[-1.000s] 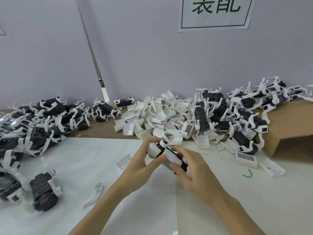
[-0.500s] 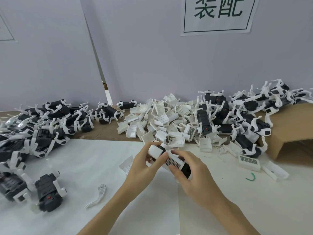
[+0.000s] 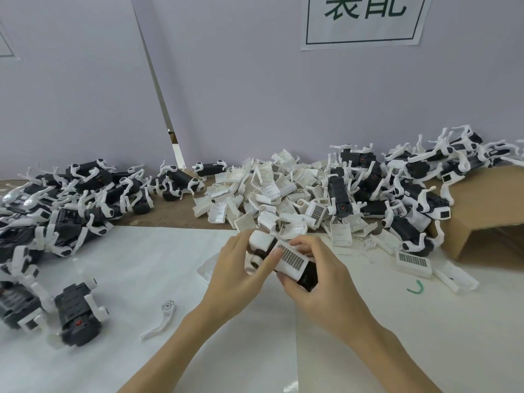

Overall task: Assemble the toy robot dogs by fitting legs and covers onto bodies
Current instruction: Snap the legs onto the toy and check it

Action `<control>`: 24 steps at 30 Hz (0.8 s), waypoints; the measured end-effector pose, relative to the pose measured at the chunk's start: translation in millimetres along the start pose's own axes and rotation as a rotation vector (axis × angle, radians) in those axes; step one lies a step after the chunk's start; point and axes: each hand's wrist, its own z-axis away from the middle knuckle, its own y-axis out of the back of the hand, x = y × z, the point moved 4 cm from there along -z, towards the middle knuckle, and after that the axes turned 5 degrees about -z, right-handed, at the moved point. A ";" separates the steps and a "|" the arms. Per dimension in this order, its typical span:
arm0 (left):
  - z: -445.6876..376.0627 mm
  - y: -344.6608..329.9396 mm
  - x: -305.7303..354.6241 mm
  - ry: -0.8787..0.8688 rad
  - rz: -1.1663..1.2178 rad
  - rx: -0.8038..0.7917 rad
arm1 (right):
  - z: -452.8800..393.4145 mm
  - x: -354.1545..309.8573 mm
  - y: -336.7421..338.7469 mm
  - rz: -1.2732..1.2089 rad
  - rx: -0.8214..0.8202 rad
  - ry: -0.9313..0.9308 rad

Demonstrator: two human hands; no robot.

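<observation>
While both hands work above the middle of the bench, the dog they hold sits lifted between them, just in front of the heap of covers. It looks light, a small body of hard dark plastic with a white cover lying along its top; I would judge it stiff and a little slick, with thin legs and clip edges that could snap if forced, so the sound place to take hold is the solid trunk at its two ends, pressing on the flat of the cover and not on its rim. The left hand is curled round the white front end, its thumb laid across the near edge of the cover's grille. The right hand cups the dark rear end from below, fingers bent over the far side of the cover, so both hands are closed on the toy. Whether the cover has snapped home I cannot tell. A loose leg lies on the bench near the left forearm, bare bodies stand at the left edge, and more legged dogs are piled by the cardboard box to the right.
</observation>
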 end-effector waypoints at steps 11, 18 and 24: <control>7.1 -12.2 10.6 0.151 0.273 0.053 | 1.5 13.8 -9.8 0.230 -0.065 -0.088; 18.4 -13.9 29.7 0.003 0.210 0.120 | 0.5 14.4 -5.8 -0.069 -0.086 -0.073; 12.9 -9.0 29.5 0.154 0.422 0.091 | 2.2 17.3 -8.5 -0.100 -0.079 -0.044</control>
